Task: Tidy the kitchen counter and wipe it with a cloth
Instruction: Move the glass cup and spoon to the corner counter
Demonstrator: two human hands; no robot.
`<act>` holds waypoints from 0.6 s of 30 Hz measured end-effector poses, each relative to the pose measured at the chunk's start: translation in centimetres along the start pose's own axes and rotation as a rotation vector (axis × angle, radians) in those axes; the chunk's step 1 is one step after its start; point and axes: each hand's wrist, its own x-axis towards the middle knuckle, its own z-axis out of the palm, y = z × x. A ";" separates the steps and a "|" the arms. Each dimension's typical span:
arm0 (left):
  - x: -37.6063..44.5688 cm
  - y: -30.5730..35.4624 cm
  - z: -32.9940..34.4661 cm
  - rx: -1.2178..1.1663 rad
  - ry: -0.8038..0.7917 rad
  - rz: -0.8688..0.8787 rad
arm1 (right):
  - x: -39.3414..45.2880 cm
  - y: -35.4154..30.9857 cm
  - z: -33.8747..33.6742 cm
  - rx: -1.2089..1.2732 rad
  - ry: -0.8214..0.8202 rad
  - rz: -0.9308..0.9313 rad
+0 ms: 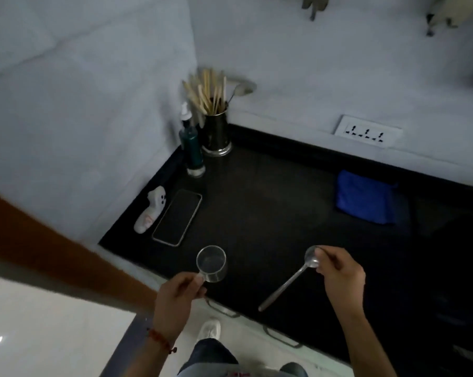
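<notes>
The left hand (177, 296) has its grip curled round the handle of a clear measuring cup (211, 263), holding it over the near edge of the black bench (270, 200). The right hand (338, 276) pinches a long metal spoon (289, 284) by its bowl end, the handle slanting down and to the left towards the near edge.

Farther back on the right lies a folded blue cloth (364, 197), well apart from both hands. On the left, near the wall, a phone (177, 217) lies flat with a small white object (151, 210) just beside it. In the far left corner stand a dark green bottle (193, 148) and a steel holder (216, 134) full of wooden sticks. A white socket strip (367, 134) sits on the far tiled wall.
</notes>
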 end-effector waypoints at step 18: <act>18.6 6.7 7.7 0.160 -0.384 -0.023 | 4.7 -2.4 5.8 -0.045 0.292 0.211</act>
